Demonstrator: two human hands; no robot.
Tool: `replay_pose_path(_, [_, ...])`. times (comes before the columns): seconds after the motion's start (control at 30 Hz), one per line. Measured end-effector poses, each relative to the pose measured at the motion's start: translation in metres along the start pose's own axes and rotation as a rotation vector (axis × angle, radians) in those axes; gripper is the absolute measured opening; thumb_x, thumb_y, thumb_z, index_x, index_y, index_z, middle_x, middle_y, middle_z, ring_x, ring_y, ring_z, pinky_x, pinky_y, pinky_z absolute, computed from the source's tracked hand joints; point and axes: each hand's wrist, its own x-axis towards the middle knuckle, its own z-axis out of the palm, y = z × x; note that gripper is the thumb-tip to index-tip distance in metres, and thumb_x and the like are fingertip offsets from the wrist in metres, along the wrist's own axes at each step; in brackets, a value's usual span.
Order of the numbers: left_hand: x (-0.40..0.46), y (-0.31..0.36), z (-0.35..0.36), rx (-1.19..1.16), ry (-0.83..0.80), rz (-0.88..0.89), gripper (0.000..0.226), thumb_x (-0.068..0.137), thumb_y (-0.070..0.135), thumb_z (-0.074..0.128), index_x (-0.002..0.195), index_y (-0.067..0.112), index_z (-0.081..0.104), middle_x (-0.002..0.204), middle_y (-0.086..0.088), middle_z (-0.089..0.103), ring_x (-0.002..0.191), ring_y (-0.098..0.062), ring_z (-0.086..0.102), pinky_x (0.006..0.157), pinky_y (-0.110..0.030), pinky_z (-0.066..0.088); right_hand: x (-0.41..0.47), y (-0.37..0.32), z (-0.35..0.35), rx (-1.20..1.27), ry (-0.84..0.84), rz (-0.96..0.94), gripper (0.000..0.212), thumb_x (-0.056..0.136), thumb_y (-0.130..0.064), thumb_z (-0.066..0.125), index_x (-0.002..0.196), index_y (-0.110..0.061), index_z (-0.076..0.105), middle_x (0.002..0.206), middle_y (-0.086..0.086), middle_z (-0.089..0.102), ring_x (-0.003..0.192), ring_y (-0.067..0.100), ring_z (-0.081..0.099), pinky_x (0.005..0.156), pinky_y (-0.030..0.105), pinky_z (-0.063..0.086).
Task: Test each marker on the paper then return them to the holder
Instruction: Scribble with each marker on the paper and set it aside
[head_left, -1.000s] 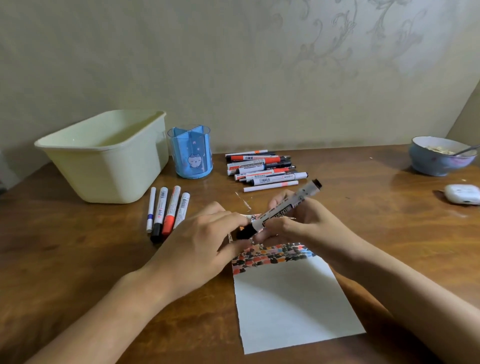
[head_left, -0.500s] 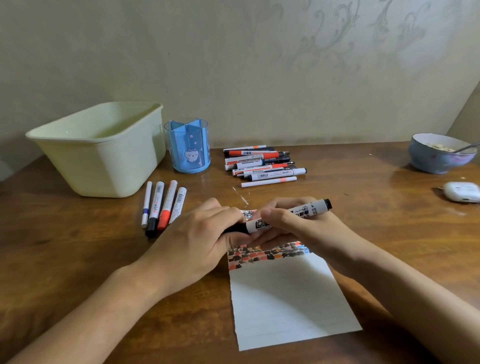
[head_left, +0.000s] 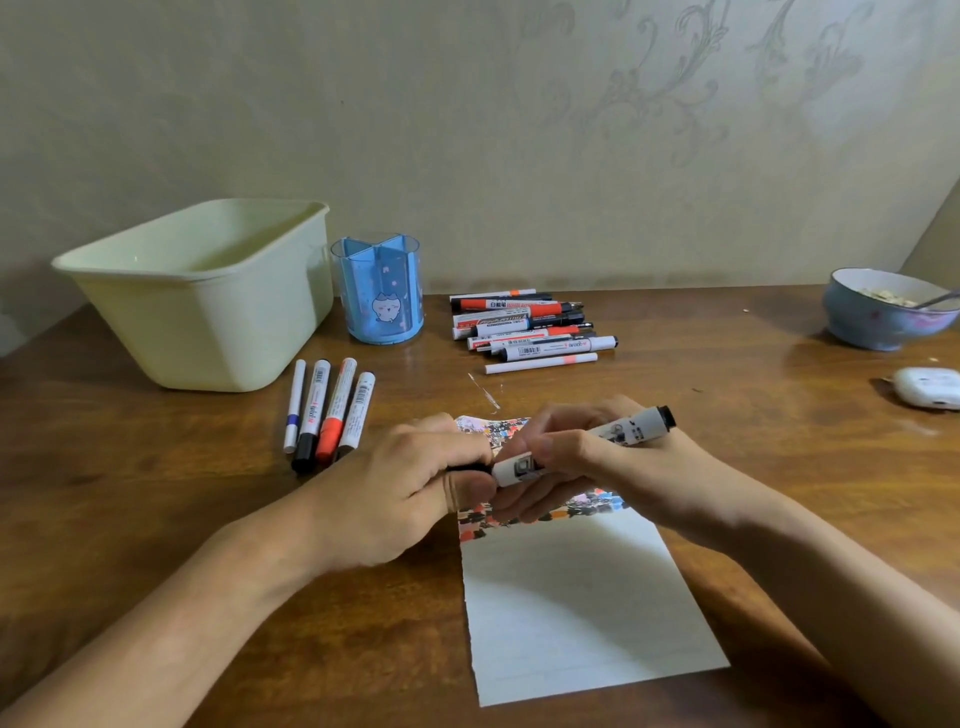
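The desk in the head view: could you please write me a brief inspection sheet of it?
Surface: wooden table, glossy.
Job's things: marker held by both hands above the paper; its far end carries colour test marks. Blue holder upright, no markers visible inside. Four markers lie in a row, a pile of markers beyond.
Clutter: cream tub, bowl with spoon, white case.
Hands: left hand grips the black cap end; right hand grips the barrel.
Cables: nothing seen.
Surroundings: patterned wall.

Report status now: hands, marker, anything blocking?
Left hand grips the marker's cap end; right hand grips its body. Marker above paper. Nothing blocking.
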Motion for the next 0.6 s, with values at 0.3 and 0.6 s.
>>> replay_pose_path(0.3, [-0.005, -0.018, -0.024, 0.060, 0.253, -0.177, 0.017, 0.098, 0.041, 0.041, 0.098, 0.038, 0.057, 0.074, 0.009, 0.061, 0.075, -0.009, 0.059, 0.066, -0.022, 0.042, -0.006, -0.002, -0.021, 0.074, 0.242, -0.038, 0.034, 0.099, -0.028, 0.053, 0.100, 0.000, 0.071, 0.096, 0.022, 0.075, 0.091, 0.038, 0.074, 0.081, 0.042, 0.061])
replay_pose_path(0.6, [-0.003, -0.003, -0.009, 0.237, 0.065, -0.183, 0.024, 0.098, 0.054, 0.034, 0.118, 0.047, 0.046, 0.102, 0.021, 0.048, 0.097, 0.003, 0.050, 0.084, -0.028, 0.046, -0.001, 0.005, -0.007, 0.024, 0.206, 0.013, 0.040, 0.086, -0.033, 0.061, 0.103, 0.003, 0.067, 0.091, 0.020, 0.076, 0.086, 0.035, 0.075, 0.076, 0.036, 0.063])
